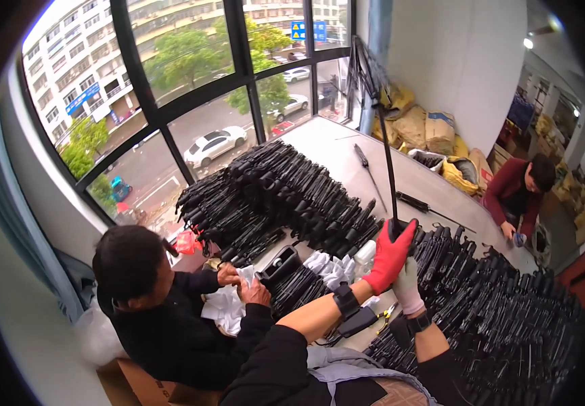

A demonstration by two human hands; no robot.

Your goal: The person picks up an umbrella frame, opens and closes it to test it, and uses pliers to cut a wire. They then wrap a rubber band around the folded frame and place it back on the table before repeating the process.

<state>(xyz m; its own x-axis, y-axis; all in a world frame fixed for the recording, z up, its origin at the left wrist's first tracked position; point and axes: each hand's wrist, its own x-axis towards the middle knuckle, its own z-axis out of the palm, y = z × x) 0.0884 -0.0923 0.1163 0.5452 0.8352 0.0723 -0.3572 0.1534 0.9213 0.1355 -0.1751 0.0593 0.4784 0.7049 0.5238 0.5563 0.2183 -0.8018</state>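
My left hand (392, 258), in a red glove, is closed around the black handle of an umbrella frame (388, 162). Its shaft rises toward the window corner, and its thin dark ribs (371, 71) hang loosely at the top, with no cloth visible. Just below and behind the red glove is my right hand (408, 289), in a pale glove. It closes at the handle's lower end, its fingers partly hidden. Beneath my wrists, pliers (387, 318) with yellow grips lie on the table near a dark flat case-like thing (358, 323).
Large piles of folded black umbrella frames (292, 193) (502, 318) cover the table (336, 145) on both sides. Two single frames (367, 169) (428, 208) lie beyond my hands. A person (150, 304) handles white cloth at left; another (526, 196) bends at far right. Sacks (417, 128) stand behind.
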